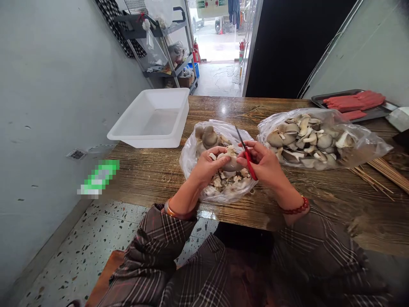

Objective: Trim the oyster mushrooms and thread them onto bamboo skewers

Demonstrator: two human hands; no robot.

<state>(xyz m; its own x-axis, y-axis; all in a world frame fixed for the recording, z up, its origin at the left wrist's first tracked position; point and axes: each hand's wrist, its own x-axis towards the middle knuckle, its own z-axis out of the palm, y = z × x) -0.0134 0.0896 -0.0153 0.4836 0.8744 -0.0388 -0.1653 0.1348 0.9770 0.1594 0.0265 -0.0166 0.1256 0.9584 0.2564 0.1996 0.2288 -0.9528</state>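
My left hand (209, 165) grips a grey-capped oyster mushroom (232, 163) by its side, its pale stem end facing up. In my right hand (260, 162) is a pair of scissors with red handles (250, 165), the dark blades pointing up and away. My right fingertips are close to the mushroom; whether they touch it I cannot tell. Both hands are over an open clear plastic bag (188, 160). Whole mushrooms (210, 137) lie at its far side, and small trimmed pieces (234, 181) lie at the near side.
A white plastic tub (145, 141) stands at the table's back left. To the right lies a bag of mushrooms (306, 138), with wooden skewers (388, 172) beside it. Behind, a dark tray (380, 111) bears red packages (354, 101). A shelf cart (174, 30) stands near the doorway.
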